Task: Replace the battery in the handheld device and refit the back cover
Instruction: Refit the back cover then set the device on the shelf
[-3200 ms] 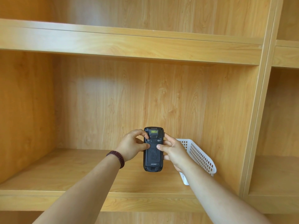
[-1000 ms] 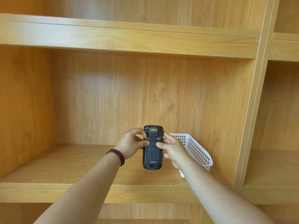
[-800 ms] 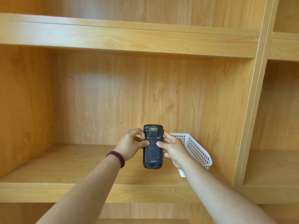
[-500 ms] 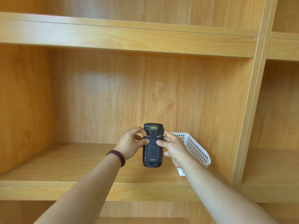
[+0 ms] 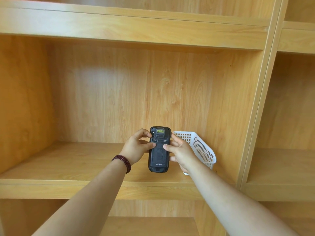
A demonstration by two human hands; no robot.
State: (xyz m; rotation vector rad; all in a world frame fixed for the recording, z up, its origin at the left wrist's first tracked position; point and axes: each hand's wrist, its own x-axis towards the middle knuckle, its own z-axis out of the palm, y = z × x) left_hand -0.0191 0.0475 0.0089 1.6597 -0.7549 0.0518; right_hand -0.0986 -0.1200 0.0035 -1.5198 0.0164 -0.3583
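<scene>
A black handheld device (image 5: 159,155) is held upright in front of the shelf, its back facing me with the back cover (image 5: 159,155) in place. My left hand (image 5: 136,149) grips its left side, thumb pressed on the upper part of the cover. From the right, my right hand (image 5: 180,150) holds the other edge, its thumb also resting on the cover. No battery is visible.
A white perforated plastic basket (image 5: 201,149) stands on the wooden shelf board (image 5: 68,160) at the right, behind my right hand, against the upright divider (image 5: 255,116). More shelf compartments lie above, below and to the right.
The device and both hands stay together; both thumbs keep pressing the back cover and have shifted only slightly. The view has drifted a little.
</scene>
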